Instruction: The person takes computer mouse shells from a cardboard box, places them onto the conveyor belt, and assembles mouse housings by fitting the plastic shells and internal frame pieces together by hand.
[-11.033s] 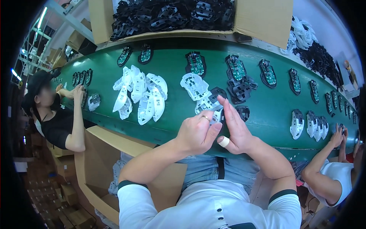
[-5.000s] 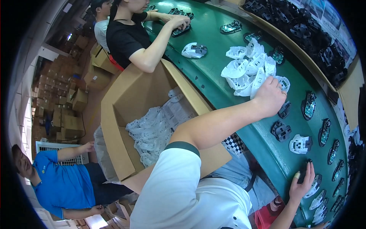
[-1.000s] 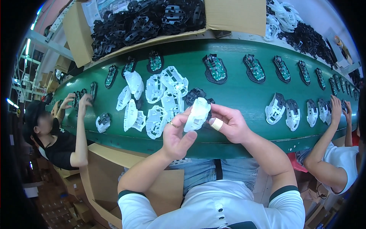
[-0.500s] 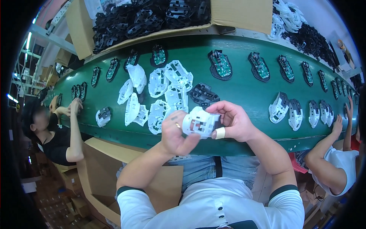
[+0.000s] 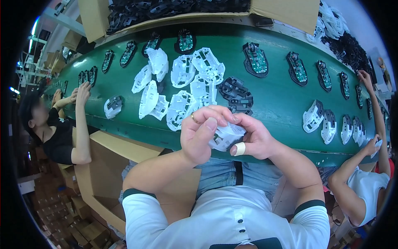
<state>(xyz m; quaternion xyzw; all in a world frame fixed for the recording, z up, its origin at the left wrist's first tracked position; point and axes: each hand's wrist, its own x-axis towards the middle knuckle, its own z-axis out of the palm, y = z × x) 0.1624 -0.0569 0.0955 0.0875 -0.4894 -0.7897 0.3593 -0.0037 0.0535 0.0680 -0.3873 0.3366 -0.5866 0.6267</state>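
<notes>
Between both hands, close to the green work surface's near edge, I hold a white mouse shell [image 5: 227,137]. My left hand [image 5: 202,136] grips its left side, with a ring on one finger. My right hand [image 5: 256,137] closes round the other side, its thumb wrapped in a pale band. Fingers cover much of the shell's top. Just beyond my hands lie black plastic shell inserts [image 5: 236,94]. To their left rests a loose group of white shells [image 5: 180,106], some showing their hollow inner side.
Black bases with green circuit boards [image 5: 256,61] stand in a row along the green belt [image 5: 273,112]. White-and-black shells [image 5: 328,126] lie at the right. A cardboard box [image 5: 284,14] holds black parts behind. Co-workers sit on both sides; an open carton [image 5: 103,174] stands below left.
The shell has been tilted in my hands, and my left fingers now reach over its top. The view has shifted. The right co-worker has stretched an arm toward the far side.
</notes>
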